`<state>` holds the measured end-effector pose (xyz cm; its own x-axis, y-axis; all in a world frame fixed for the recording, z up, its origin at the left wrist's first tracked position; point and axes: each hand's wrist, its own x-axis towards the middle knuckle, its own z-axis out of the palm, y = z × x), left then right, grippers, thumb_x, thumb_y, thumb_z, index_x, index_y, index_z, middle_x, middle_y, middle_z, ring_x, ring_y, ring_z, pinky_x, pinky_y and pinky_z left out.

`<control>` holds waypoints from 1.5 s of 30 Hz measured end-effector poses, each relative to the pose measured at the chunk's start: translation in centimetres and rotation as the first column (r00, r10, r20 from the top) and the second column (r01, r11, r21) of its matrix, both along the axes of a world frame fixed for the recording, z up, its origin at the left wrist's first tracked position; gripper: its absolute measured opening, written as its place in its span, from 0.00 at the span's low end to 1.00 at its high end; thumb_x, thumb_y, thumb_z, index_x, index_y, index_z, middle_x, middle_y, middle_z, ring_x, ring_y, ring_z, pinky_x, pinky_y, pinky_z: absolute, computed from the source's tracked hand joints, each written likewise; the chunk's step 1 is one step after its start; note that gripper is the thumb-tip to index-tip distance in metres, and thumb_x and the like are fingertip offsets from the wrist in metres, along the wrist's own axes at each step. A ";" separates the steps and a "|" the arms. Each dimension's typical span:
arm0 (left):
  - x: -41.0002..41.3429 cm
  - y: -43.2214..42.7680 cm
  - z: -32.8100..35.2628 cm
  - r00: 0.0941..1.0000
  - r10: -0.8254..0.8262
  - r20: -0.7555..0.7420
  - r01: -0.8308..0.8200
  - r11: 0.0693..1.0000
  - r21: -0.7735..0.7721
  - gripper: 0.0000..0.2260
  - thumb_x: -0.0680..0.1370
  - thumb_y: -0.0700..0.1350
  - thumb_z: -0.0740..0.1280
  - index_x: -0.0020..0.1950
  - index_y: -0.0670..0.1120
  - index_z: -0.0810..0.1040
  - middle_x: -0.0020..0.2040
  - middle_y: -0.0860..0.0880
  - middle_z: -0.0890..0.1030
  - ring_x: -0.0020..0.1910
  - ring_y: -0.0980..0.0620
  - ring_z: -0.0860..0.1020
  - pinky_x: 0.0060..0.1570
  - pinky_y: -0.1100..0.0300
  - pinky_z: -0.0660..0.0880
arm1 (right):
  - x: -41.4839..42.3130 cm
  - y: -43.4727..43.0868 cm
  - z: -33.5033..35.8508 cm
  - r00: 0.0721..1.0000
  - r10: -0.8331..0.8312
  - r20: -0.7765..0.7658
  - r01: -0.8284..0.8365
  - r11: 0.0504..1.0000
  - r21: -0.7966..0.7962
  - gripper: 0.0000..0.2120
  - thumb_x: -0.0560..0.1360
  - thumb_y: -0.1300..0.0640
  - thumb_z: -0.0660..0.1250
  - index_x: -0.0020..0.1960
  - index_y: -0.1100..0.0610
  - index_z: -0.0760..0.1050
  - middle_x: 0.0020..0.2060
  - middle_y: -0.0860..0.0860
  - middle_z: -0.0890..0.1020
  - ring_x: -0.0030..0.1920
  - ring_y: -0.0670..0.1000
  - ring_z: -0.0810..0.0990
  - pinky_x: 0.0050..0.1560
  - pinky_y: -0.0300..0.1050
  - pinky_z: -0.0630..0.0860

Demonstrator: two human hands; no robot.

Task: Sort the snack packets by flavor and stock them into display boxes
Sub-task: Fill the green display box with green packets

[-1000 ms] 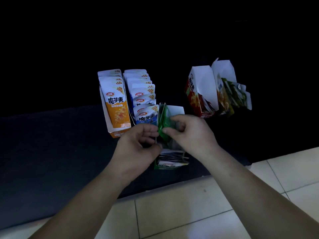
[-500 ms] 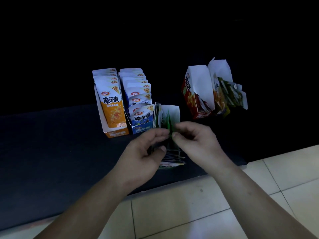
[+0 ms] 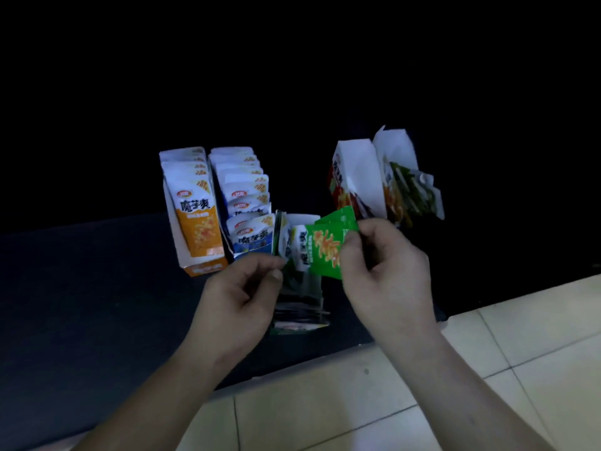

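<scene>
Dark table (image 3: 81, 288) beneath, my right hand (image 3: 387, 275) now pinches green packets (image 3: 328, 245) lifted clear of the green box (image 3: 300, 307), probably misfiled, left hand (image 3: 240, 297) loosely curled, empty.

The scene was dimly lit, and the upper part was lost in blackness. A dark blue mat (image 3: 84, 288) was spread across the middle ground, its near edge running slantwise. In front of it, pale cream floor tiles (image 3: 325, 415) were laid, divided by thin dark grout lines.
</scene>
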<state>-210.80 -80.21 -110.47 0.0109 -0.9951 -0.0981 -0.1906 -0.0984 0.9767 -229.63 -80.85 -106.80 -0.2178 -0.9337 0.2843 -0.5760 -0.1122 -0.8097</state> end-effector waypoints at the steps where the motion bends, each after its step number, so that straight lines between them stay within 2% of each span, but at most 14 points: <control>1: -0.2 -0.2 0.4 1.000 0.019 -0.019 -0.018 1.000 0.016 0.08 0.81 0.41 0.70 0.54 0.53 0.83 0.43 0.53 0.85 0.42 0.53 0.83 0.40 0.62 0.77 | 0.2 0.3 0.4 0.999 -0.013 0.053 0.014 1.000 -0.018 0.04 0.82 0.55 0.65 0.48 0.49 0.76 0.33 0.50 0.81 0.32 0.53 0.80 0.32 0.55 0.78; 3: -0.8 -1.0 1.7 0.997 0.040 -0.073 -0.036 0.998 0.056 0.10 0.79 0.44 0.72 0.58 0.55 0.80 0.45 0.55 0.86 0.45 0.59 0.83 0.44 0.67 0.76 | 0.4 0.5 1.5 0.964 -0.060 0.260 0.064 0.998 -0.004 0.05 0.83 0.58 0.64 0.51 0.49 0.76 0.40 0.49 0.84 0.38 0.50 0.84 0.35 0.55 0.83; 6: -1.4 -1.7 3.2 0.991 -0.010 -0.136 0.032 0.987 0.158 0.21 0.76 0.51 0.74 0.67 0.57 0.74 0.47 0.53 0.86 0.49 0.59 0.83 0.48 0.65 0.74 | 0.9 0.5 2.1 0.785 -0.117 0.608 0.072 0.993 0.098 0.08 0.84 0.63 0.61 0.56 0.51 0.75 0.50 0.51 0.85 0.49 0.52 0.87 0.39 0.49 0.85; 9: -1.0 -1.9 3.4 0.956 0.091 -0.278 -0.037 0.981 0.193 0.21 0.75 0.49 0.74 0.67 0.52 0.77 0.47 0.44 0.86 0.51 0.51 0.84 0.48 0.54 0.75 | 1.2 0.5 1.6 0.679 -0.154 0.718 0.070 0.987 0.147 0.10 0.84 0.67 0.60 0.59 0.55 0.72 0.53 0.54 0.85 0.50 0.54 0.87 0.38 0.51 0.85; 13: -0.5 -1.8 3.5 0.863 0.120 -0.492 -0.014 0.977 0.215 0.17 0.78 0.42 0.71 0.67 0.46 0.78 0.54 0.42 0.87 0.57 0.43 0.84 0.53 0.50 0.82 | 1.6 0.6 1.1 0.646 -0.153 0.748 -0.007 0.978 0.206 0.07 0.84 0.68 0.59 0.57 0.59 0.71 0.45 0.49 0.87 0.46 0.53 0.87 0.37 0.53 0.85; 20: -0.8 -1.8 3.4 0.805 0.242 -0.541 -0.071 0.946 0.317 0.08 0.78 0.40 0.73 0.54 0.43 0.78 0.54 0.38 0.84 0.56 0.36 0.84 0.56 0.47 0.83 | 1.9 0.8 1.3 0.739 -0.110 0.665 -0.003 0.986 0.166 0.09 0.83 0.69 0.60 0.52 0.56 0.71 0.41 0.49 0.86 0.45 0.49 0.85 0.52 0.67 0.81; 23: -0.8 -1.6 3.5 0.731 0.246 -0.637 -0.017 0.939 0.343 0.10 0.80 0.39 0.70 0.60 0.40 0.77 0.62 0.33 0.81 0.59 0.38 0.84 0.60 0.45 0.81 | 2.2 1.3 1.6 0.800 -0.043 0.598 -0.026 0.994 0.105 0.13 0.82 0.69 0.62 0.55 0.51 0.71 0.43 0.50 0.87 0.45 0.48 0.85 0.48 0.56 0.82; 26: -0.3 -2.1 3.9 0.673 0.305 -0.674 -0.095 0.939 0.330 0.14 0.79 0.35 0.69 0.65 0.40 0.76 0.61 0.37 0.82 0.62 0.41 0.83 0.60 0.45 0.81 | 2.8 1.6 1.2 0.820 0.040 0.570 -0.149 0.978 0.145 0.24 0.82 0.68 0.65 0.66 0.41 0.72 0.45 0.53 0.88 0.46 0.46 0.85 0.48 0.40 0.80; 28: 0.1 -2.3 4.4 0.702 0.275 -0.657 -0.106 0.953 0.285 0.13 0.80 0.34 0.68 0.64 0.40 0.78 0.60 0.42 0.84 0.59 0.43 0.84 0.57 0.48 0.82 | 2.9 1.5 0.6 0.836 0.062 0.545 -0.188 0.966 0.178 0.25 0.81 0.67 0.66 0.65 0.38 0.75 0.46 0.51 0.87 0.47 0.47 0.85 0.48 0.39 0.80; 31: 0.6 -2.5 5.0 0.797 0.204 -0.569 -0.127 0.977 0.173 0.10 0.80 0.35 0.68 0.60 0.42 0.81 0.56 0.44 0.86 0.57 0.45 0.85 0.56 0.47 0.82 | 2.8 1.0 0.1 0.879 0.043 0.476 -0.145 0.973 0.179 0.19 0.78 0.68 0.70 0.57 0.44 0.82 0.46 0.47 0.87 0.46 0.44 0.85 0.47 0.35 0.78; 34: 1.1 -3.3 5.3 0.911 0.112 -0.397 -0.129 0.992 -0.015 0.09 0.78 0.34 0.72 0.56 0.45 0.82 0.53 0.48 0.87 0.54 0.49 0.86 0.54 0.53 0.83 | 2.0 0.3 0.0 0.873 -0.006 0.487 -0.103 0.975 0.197 0.18 0.77 0.67 0.71 0.56 0.45 0.82 0.48 0.47 0.86 0.49 0.40 0.84 0.49 0.30 0.77; 36: 1.1 -3.7 5.3 0.966 -0.002 -0.259 -0.021 0.996 -0.086 0.10 0.77 0.34 0.73 0.55 0.46 0.82 0.52 0.50 0.87 0.53 0.51 0.86 0.53 0.59 0.83 | 1.4 -0.1 0.0 0.885 -0.032 0.465 -0.076 0.974 0.212 0.18 0.78 0.66 0.71 0.58 0.44 0.82 0.52 0.47 0.85 0.53 0.39 0.83 0.53 0.31 0.78; 40: 0.9 -2.9 4.1 0.978 -0.171 -0.120 0.169 0.985 -0.026 0.08 0.77 0.34 0.74 0.53 0.46 0.83 0.51 0.52 0.88 0.52 0.50 0.86 0.55 0.52 0.83 | 1.0 0.1 0.3 0.839 0.119 0.531 -0.258 0.946 0.196 0.18 0.78 0.68 0.70 0.62 0.49 0.80 0.55 0.46 0.86 0.59 0.44 0.84 0.56 0.38 0.80; 45: 0.9 -1.8 2.7 0.981 -0.188 -0.050 0.188 0.982 -0.005 0.13 0.78 0.35 0.74 0.58 0.50 0.84 0.50 0.56 0.87 0.51 0.56 0.85 0.55 0.57 0.81 | 1.3 0.3 -0.4 0.870 0.141 0.471 -0.267 0.940 0.211 0.09 0.77 0.65 0.73 0.52 0.53 0.82 0.46 0.47 0.88 0.50 0.46 0.86 0.52 0.37 0.79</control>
